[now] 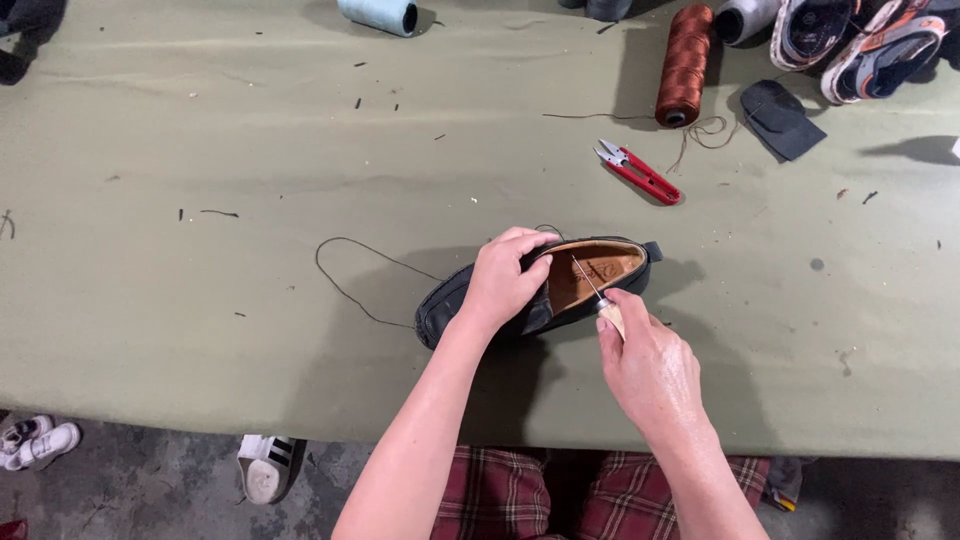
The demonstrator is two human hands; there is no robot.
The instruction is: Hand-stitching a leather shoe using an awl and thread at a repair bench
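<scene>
Shoe: black loafer [470, 300] lies on its side on the green desk [200, 300].
Left hand [505, 280]: clamped over the upper.
Right hand [650, 365]: pinches a wooden-handled awl [598, 295], tip inside the tan lining.
Technique: steady the shoe, drive the awl squarely.
Nearby: red thread snips [640, 172], rust thread cone [684, 65].

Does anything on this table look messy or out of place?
Slightly. Short thread scraps lie scattered over the green table, and a loose dark thread trails from the black shoe held by the left hand. The right hand holds an awl. Nothing looks damaged.
</scene>
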